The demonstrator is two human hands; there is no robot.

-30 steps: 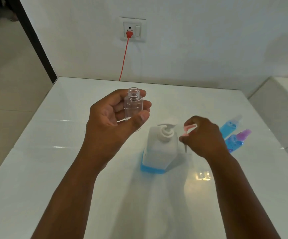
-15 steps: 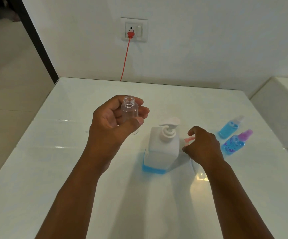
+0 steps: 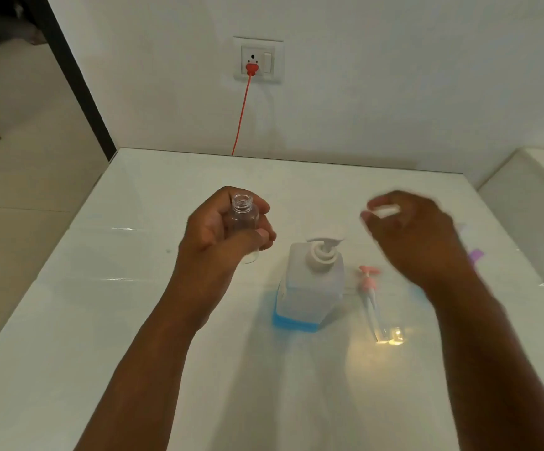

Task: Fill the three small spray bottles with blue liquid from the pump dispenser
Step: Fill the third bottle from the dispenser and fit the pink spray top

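Observation:
My left hand grips a small clear spray bottle upright above the table; it is empty and its threaded neck is uncapped. To its right stands the white pump dispenser, with a low layer of blue liquid at the bottom. A pink spray head with its dip tube lies on the table just right of the dispenser. My right hand hovers, blurred, above and right of the pump, its fingers loosely curled and holding nothing. It hides the two filled bottles except for a purple cap.
The glossy white table meets the wall at the back. A red cable runs from a wall socket down behind the table. A white unit stands to the right, and open floor lies to the left.
My right hand has laid the pink spray head down beside the dispenser and lifted away up and to the right. My left hand has lowered the empty bottle slightly.

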